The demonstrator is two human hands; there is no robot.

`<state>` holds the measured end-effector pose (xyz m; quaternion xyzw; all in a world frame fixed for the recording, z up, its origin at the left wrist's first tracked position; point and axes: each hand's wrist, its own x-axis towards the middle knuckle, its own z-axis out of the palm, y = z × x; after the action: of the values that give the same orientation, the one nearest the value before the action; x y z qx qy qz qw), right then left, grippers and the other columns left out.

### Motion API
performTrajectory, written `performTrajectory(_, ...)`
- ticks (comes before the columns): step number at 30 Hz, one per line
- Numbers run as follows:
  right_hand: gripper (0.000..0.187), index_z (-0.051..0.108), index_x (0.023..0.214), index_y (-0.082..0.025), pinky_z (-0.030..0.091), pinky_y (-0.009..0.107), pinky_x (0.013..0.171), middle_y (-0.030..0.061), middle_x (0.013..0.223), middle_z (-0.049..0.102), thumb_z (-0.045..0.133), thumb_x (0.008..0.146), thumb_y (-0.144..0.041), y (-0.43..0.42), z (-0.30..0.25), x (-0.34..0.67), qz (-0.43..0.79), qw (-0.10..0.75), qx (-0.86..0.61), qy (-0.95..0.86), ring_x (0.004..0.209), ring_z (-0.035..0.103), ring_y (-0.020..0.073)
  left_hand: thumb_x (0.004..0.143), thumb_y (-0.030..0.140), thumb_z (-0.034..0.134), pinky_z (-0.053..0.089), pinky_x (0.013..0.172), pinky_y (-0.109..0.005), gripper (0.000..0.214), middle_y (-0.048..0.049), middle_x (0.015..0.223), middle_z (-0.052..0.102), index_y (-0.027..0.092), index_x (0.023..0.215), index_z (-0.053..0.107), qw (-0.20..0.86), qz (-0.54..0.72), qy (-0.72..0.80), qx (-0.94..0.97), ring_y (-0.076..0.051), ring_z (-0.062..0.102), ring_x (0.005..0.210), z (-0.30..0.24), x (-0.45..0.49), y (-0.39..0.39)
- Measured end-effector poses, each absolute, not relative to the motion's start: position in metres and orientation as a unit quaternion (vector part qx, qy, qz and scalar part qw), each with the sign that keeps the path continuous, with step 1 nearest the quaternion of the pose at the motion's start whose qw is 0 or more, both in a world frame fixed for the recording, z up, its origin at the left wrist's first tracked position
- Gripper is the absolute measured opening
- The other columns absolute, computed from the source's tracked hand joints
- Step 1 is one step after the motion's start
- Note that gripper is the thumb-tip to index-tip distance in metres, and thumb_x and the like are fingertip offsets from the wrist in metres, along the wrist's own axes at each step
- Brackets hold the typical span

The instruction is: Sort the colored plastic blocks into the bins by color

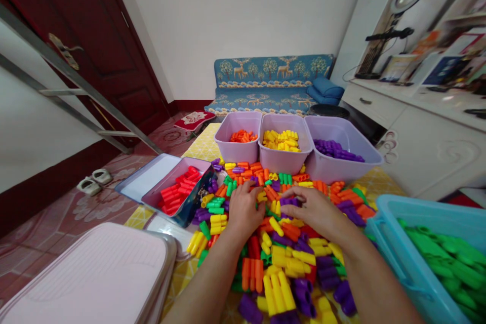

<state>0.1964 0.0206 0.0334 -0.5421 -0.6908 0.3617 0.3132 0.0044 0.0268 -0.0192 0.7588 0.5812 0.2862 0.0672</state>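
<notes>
A heap of tube-shaped plastic building blocks [279, 296] in yellow, orange, purple, green and red covers the middle of the table. Over its far part, my left hand [245, 208] is palm down with fingers and thumb apart, close to a small yellow block [261, 196]. To its right, my right hand [313, 210] has its fingers and thumb around a purple block [289, 203]. Behind the heap stand three lilac bins: one with orange blocks [243, 136], one with yellow blocks [281, 140] and one with purple blocks [337, 150].
On the left an open box [207, 187] contains red blocks [180, 190]. Pale pink lids [91, 273] are stacked at the front left. A blue bin [395, 268] with green blocks [448, 258] stands at the right. A metal ladder [83, 86] leans at left, a sofa [261, 98] behind.
</notes>
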Motion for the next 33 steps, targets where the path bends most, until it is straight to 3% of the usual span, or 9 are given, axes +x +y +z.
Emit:
performTrajectory(2,0.031,0.068,0.097,-0.021,0.049,0.028,0.061,0.0008,0.077,0.067,0.069,0.072,-0.039,0.021,0.041,0.194,0.398,0.460,-0.522,-0.598,0.066,0.062,0.0155,0.076,0.018,0.060,0.047,0.093,-0.042,0.035,-0.0099,0.118,0.060,0.022,0.110,0.066,0.081,0.294,0.569,0.764,-0.026,0.059,0.106,-0.020,0.004,0.028)
performTrajectory(4,0.039,0.061,0.113,-0.025,0.053,0.031,0.072,0.0034,0.098,0.068,0.065,0.077,-0.040,0.022,0.049,0.190,0.399,0.628,-0.456,-0.488,0.082,0.067,0.0172,0.077,0.018,0.059,0.048,0.092,-0.040,0.034,-0.0097,0.117,0.060,0.021,0.110,0.066,0.087,0.300,0.561,0.766,-0.025,0.059,0.104,-0.021,0.003,0.029)
performTrajectory(7,0.047,0.052,0.123,-0.030,0.049,0.040,0.093,0.0070,0.129,0.057,0.065,0.080,-0.040,0.021,0.054,0.182,0.416,0.729,-0.364,-0.404,0.111,0.062,0.0206,0.077,0.018,0.059,0.048,0.092,-0.039,0.034,-0.0091,0.114,0.061,0.022,0.110,0.066,0.086,0.305,0.557,0.768,-0.025,0.060,0.104,-0.022,0.003,0.029)
performTrajectory(12,0.056,0.050,0.127,-0.025,0.050,0.043,0.093,0.0121,0.133,0.055,0.064,0.078,-0.048,0.027,0.034,0.181,0.426,0.642,-0.457,-0.444,0.114,0.060,0.0251,0.077,0.019,0.060,0.049,0.091,-0.039,0.033,-0.0097,0.115,0.061,0.021,0.110,0.066,0.093,0.304,0.557,0.767,-0.025,0.060,0.103,-0.022,0.003,0.029)
performTrajectory(16,0.052,0.057,0.122,-0.017,0.039,0.048,0.104,0.0152,0.126,0.060,0.060,0.079,-0.046,0.033,0.005,0.180,0.282,0.442,-0.573,-0.630,0.121,0.054,0.0284,0.081,0.020,0.058,0.050,0.088,-0.037,0.032,-0.0093,0.110,0.062,0.021,0.112,0.065,0.106,0.321,0.549,0.765,-0.023,0.062,0.098,-0.023,0.003,0.030)
performTrajectory(20,0.057,0.055,0.128,-0.018,0.034,0.052,0.107,0.0146,0.131,0.058,0.065,0.074,-0.034,0.030,-0.012,0.167,0.179,0.281,-0.598,-0.729,0.125,0.049,0.0321,0.083,0.018,0.056,0.050,0.086,-0.034,0.034,-0.0068,0.105,0.065,0.023,0.116,0.062,0.124,0.347,0.530,0.764,-0.021,0.063,0.095,-0.026,0.003,0.032)
performTrajectory(26,0.053,0.051,0.131,-0.019,0.043,0.045,0.100,0.0113,0.125,0.062,0.056,0.078,-0.021,0.026,-0.011,0.155,0.239,0.309,-0.555,-0.735,0.114,0.059,0.0252,0.091,0.025,0.048,0.051,0.081,-0.033,0.033,-0.0059,0.096,0.070,0.022,0.122,0.058,0.174,0.365,0.517,0.755,-0.020,0.065,0.086,-0.015,0.006,0.026)
performTrajectory(30,0.045,0.056,0.125,-0.021,0.048,0.040,0.095,0.0081,0.117,0.067,0.057,0.079,-0.021,0.029,-0.017,0.159,0.292,0.325,-0.534,-0.724,0.104,0.064,0.0220,0.091,0.034,0.049,0.037,0.103,-0.049,0.026,-0.0111,0.124,0.058,0.022,0.104,0.067,0.016,0.399,0.598,0.695,-0.030,0.049,0.120,-0.004,0.002,0.022)
performTrajectory(33,0.043,0.059,0.121,-0.018,0.047,0.040,0.097,0.0103,0.121,0.065,0.058,0.079,-0.021,0.030,-0.020,0.160,0.286,0.316,-0.538,-0.727,0.107,0.063,0.0229,0.086,0.032,0.056,0.029,0.106,-0.058,0.034,-0.0156,0.142,0.039,0.020,0.117,0.060,-0.059,0.400,0.665,0.628,-0.038,0.030,0.134,-0.006,-0.005,0.025)
